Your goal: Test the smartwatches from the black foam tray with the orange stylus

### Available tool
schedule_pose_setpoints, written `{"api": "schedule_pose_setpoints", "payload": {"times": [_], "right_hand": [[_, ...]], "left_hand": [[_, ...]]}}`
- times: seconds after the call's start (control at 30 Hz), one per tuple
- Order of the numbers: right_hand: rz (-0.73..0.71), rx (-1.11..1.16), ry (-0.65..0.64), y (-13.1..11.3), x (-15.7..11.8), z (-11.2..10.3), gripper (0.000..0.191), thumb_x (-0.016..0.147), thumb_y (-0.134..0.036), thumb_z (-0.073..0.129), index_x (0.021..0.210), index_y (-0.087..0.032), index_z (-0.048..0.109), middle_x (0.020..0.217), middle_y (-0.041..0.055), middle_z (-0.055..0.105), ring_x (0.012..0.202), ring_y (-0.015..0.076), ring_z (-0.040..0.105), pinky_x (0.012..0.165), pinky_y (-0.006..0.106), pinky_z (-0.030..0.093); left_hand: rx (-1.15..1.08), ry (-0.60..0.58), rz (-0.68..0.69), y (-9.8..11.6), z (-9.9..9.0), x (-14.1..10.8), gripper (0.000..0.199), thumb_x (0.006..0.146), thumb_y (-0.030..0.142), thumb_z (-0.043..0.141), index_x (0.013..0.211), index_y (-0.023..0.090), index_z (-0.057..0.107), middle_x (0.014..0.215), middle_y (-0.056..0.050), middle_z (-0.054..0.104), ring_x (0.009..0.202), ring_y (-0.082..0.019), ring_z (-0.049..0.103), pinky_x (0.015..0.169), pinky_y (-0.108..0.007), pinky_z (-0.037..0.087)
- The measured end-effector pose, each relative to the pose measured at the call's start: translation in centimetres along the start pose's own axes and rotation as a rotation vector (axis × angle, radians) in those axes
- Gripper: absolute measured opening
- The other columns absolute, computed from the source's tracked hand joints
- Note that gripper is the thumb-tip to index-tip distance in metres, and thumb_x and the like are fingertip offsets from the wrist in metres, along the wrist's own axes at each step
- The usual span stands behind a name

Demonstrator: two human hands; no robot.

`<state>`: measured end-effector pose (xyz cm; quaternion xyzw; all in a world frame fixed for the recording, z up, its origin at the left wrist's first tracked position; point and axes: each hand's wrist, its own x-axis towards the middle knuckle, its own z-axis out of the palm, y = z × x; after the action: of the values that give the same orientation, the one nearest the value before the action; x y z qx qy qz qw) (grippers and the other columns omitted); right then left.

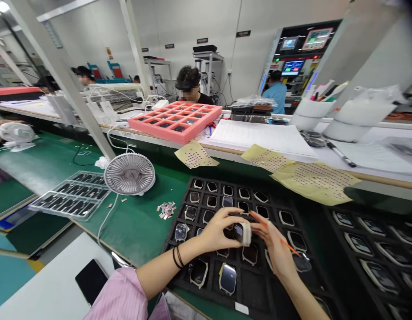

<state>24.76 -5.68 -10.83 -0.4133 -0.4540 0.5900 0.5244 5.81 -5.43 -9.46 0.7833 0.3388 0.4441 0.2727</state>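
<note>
Above a black foam tray (255,284) of watch cases, my left hand (222,229) grips a pale watch case (243,234) between thumb and fingers. The case is tilted, its dark face turned to the left. Close on the right, my right hand (275,246) holds a thin orange stick (289,247) that slants across the fingers; its fingertips are at the edge of the case. Watch cases with dark screens fill many of the tray's compartments, among them one (227,279) near the front edge.
A small fan (130,174) stands left of the tray, near a clear tray of black parts (74,195) and small pieces (166,210). Yellow dotted sheets (315,180) hang from the shelf edge, below a pink foam tray (179,135). More watch cases lie right. People sit beyond.
</note>
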Motion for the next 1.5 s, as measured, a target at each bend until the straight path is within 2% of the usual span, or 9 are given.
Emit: {"api": "schedule_pose_setpoints", "payload": {"times": [0.07, 0.17, 0.23, 0.33, 0.57, 0.93, 1.33, 1.5], "right_hand": [[-0.115, 0.055, 0.077, -0.17, 0.05, -0.03, 0.049, 0.09, -0.056, 0.039, 0.101, -0.021, 0.071, 0.079, 0.0083, 0.074, 0.069, 0.0229, 0.068, 0.071, 0.038, 0.053], [-0.295, 0.108, 0.121, -0.48, -0.1, -0.02, 0.051, 0.089, -0.052, 0.043, 0.069, -0.016, 0.073, 0.057, 0.0078, 0.07, 0.048, 0.0208, 0.063, 0.052, 0.036, 0.052], [-0.324, 0.103, 0.119, -0.62, -0.2, 0.08, 0.051, 0.089, -0.048, 0.046, 0.06, -0.015, 0.071, 0.051, 0.0072, 0.067, 0.042, 0.0191, 0.06, 0.045, 0.033, 0.05], [-0.323, 0.086, 0.108, -0.69, -0.24, 0.27, 0.051, 0.09, -0.047, 0.045, 0.06, -0.015, 0.072, 0.05, 0.0067, 0.067, 0.04, 0.0177, 0.059, 0.043, 0.031, 0.049], [-0.328, 0.098, 0.055, -0.31, -0.32, 0.24, 0.051, 0.093, -0.045, 0.041, 0.066, -0.015, 0.073, 0.057, 0.0067, 0.07, 0.045, 0.0179, 0.063, 0.049, 0.032, 0.052], [-0.372, 0.063, 0.104, -0.32, -0.38, 0.26, 0.05, 0.094, -0.042, 0.042, 0.065, -0.015, 0.072, 0.054, 0.0057, 0.068, 0.044, 0.0166, 0.062, 0.046, 0.029, 0.052], [-0.422, 0.007, 0.095, -0.31, -0.72, 0.06, 0.049, 0.096, -0.036, 0.039, 0.066, -0.016, 0.073, 0.056, 0.0054, 0.069, 0.048, 0.0162, 0.062, 0.048, 0.029, 0.05], [-0.441, 0.033, 0.01, -0.43, -0.68, -0.09, 0.051, 0.096, -0.035, 0.037, 0.067, -0.016, 0.074, 0.06, 0.0063, 0.07, 0.052, 0.0175, 0.063, 0.052, 0.031, 0.051]], "left_hand": [[-0.042, 0.015, -0.077, -0.31, -0.07, 0.12, 0.048, 0.066, 0.023, 0.076, 0.112, 0.018, 0.062, 0.121, -0.013, 0.061, 0.11, -0.026, 0.058, 0.09, -0.037, 0.05], [-0.083, -0.011, -0.183, -0.77, 0.13, 0.28, 0.05, 0.067, 0.021, 0.074, 0.115, 0.016, 0.06, 0.115, -0.011, 0.066, 0.092, -0.021, 0.065, 0.07, -0.028, 0.055], [-0.079, -0.017, -0.2, -0.96, 0.34, 0.36, 0.051, 0.068, 0.02, 0.074, 0.116, 0.017, 0.06, 0.116, -0.011, 0.066, 0.091, -0.021, 0.065, 0.068, -0.027, 0.056], [-0.056, -0.015, -0.204, -1.04, 0.48, 0.45, 0.049, 0.068, 0.019, 0.073, 0.115, 0.017, 0.06, 0.112, -0.009, 0.067, 0.091, -0.021, 0.065, 0.069, -0.028, 0.056], [-0.062, -0.015, -0.213, -0.95, 0.44, 0.55, 0.047, 0.068, 0.017, 0.073, 0.114, 0.016, 0.061, 0.11, -0.01, 0.068, 0.087, -0.019, 0.065, 0.067, -0.027, 0.055], [-0.075, -0.012, -0.207, -1.0, 0.56, 0.51, 0.047, 0.068, 0.017, 0.073, 0.114, 0.016, 0.062, 0.109, -0.009, 0.068, 0.082, -0.018, 0.065, 0.065, -0.026, 0.056], [-0.019, -0.003, -0.13, -0.97, 0.78, 0.29, 0.05, 0.067, 0.017, 0.074, 0.116, 0.017, 0.061, 0.106, -0.009, 0.068, 0.088, -0.02, 0.065, 0.068, -0.027, 0.055], [-0.014, -0.02, -0.146, -0.77, 0.7, 0.53, 0.049, 0.067, 0.017, 0.073, 0.115, 0.017, 0.062, 0.104, -0.009, 0.069, 0.086, -0.02, 0.065, 0.066, -0.026, 0.055]]}}
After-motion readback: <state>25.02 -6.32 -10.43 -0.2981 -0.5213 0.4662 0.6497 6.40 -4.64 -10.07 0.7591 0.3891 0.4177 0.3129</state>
